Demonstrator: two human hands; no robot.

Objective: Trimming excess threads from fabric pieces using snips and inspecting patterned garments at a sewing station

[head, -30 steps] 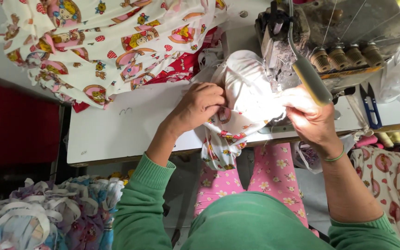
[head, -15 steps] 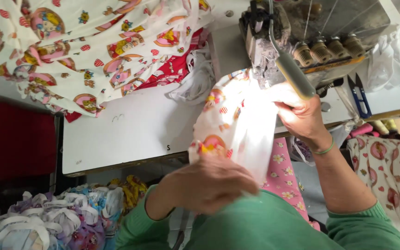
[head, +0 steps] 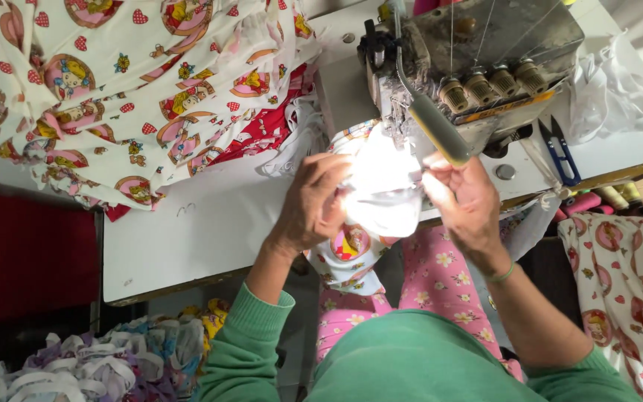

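At the front edge of the white desk (head: 210, 231), just below the sewing machine (head: 478, 67), both hands hold one small piece of printed cloth (head: 381, 193). The left hand (head: 314, 205) has its grip closed on the cloth's left side, fingers curled over the top and knuckles toward the camera. The right hand (head: 466, 201) pinches the right side, thumb and fingers shut on the fabric close under the machine's front. The cloth is stretched between the two hands, its middle washed out by the machine's lamp, so the print there cannot be read; its lower end hangs over the desk edge and shows a round cartoon motif (head: 351, 242). A yellow-tipped lever (head: 433, 126) slants down from the machine to just above the right hand.

On the desk's far left lies a heap of cream fabric (head: 128, 89) printed with hearts and cartoon figures, and a red piece (head: 262, 130) shows beneath it. Blue snips (head: 560, 152) lie on the desk right of the machine, near crumpled white material (head: 612, 82). Three thread knobs (head: 485, 85) sit in a row on the machine's front.

Below the desk the person's pink flowered trousers (head: 433, 283) and green sleeves (head: 247, 335) are in view. A pile of scraps (head: 83, 365) lies on the floor at lower left, and more printed cloth (head: 626, 290) hangs at the right.
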